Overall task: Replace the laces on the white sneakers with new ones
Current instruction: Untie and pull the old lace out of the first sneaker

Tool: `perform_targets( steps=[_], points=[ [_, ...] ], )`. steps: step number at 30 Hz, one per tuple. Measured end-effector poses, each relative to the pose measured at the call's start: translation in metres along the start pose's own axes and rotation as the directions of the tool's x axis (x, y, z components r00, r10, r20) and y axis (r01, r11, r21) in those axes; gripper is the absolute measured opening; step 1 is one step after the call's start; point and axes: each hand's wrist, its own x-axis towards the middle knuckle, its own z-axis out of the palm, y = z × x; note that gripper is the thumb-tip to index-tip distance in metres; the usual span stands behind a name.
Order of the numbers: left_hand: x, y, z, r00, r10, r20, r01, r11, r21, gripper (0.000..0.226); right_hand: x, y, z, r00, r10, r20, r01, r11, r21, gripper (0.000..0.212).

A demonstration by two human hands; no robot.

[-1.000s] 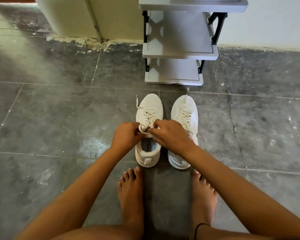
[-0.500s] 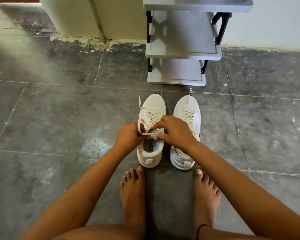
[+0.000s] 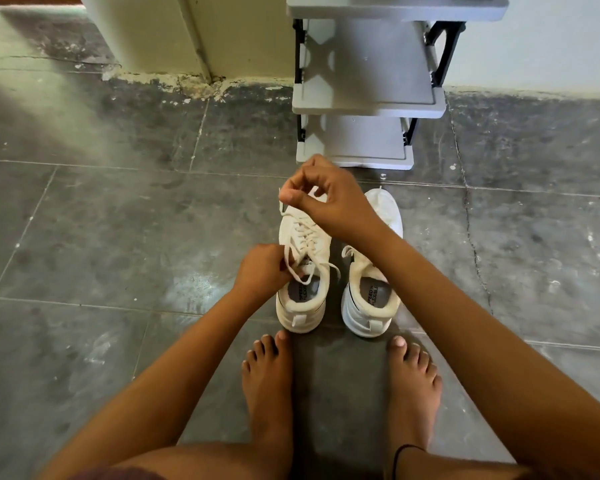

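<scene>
On floor (image 3: pixel 118 220) in front of grey shoe rack (image 3: pixel 368 81): left sneaker (image 3: pixel 302 317) and right sneaker (image 3: pixel 369 306) side by side, toes twd rack. L hand (image 3: pixel 262 271) grips lace (image 3: pixel 302 233) at left sneaker's top eyelets, by tongue. R hand (image 3: pixel 329 199) raised over its toe, thumb + forefinger pinched; can't tell if lace is in the pinch. Bare feet (image 3: pixel 267 382) just behind heels.

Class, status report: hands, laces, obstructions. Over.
Left hand pinches lace over left sneaker. Right hand pinches lace end, raised. Lace untied, not yet unthreaded. Nothing blocking.
</scene>
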Motion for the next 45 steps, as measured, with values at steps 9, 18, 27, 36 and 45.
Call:
perform_targets(
  steps=[9, 18, 27, 36, 45],
  points=[
    [-0.001, -0.003, -0.001, 0.992, 0.048, -0.116, -0.055, 0.997, -0.055, 0.029, -0.065, 0.069, 0.022, 0.926, 0.174, 0.334, 0.154, 0.635, -0.757, 0.029],
    [-0.002, 0.007, -0.001, 0.999, 0.038, -0.039, -0.037, 0.999, 0.017, 0.026, -0.04, 0.04, 0.024, 0.949, 0.263, 0.171, -0.298, 0.927, 0.226, 0.002],
    [-0.003, 0.002, -0.005, 0.999, 0.005, -0.042, -0.008, 0.997, -0.079, 0.013, -0.066, 0.07, 0.017, 0.948, 0.05, 0.314, 0.187, 0.712, -0.676, 0.023],
    [-0.002, 0.011, -0.003, 0.998, 0.044, -0.05, -0.041, 0.998, 0.056, 0.014, -0.049, 0.07, 0.025, 0.939, 0.264, 0.219, -0.232, 0.96, -0.158, 0.009],
    [-0.002, 0.014, -0.001, 0.995, 0.035, -0.093, -0.029, 0.997, 0.064, 0.016, -0.052, 0.072, 0.013, 0.95, 0.25, 0.186, -0.172, 0.918, -0.357, 0.024]
  ],
)
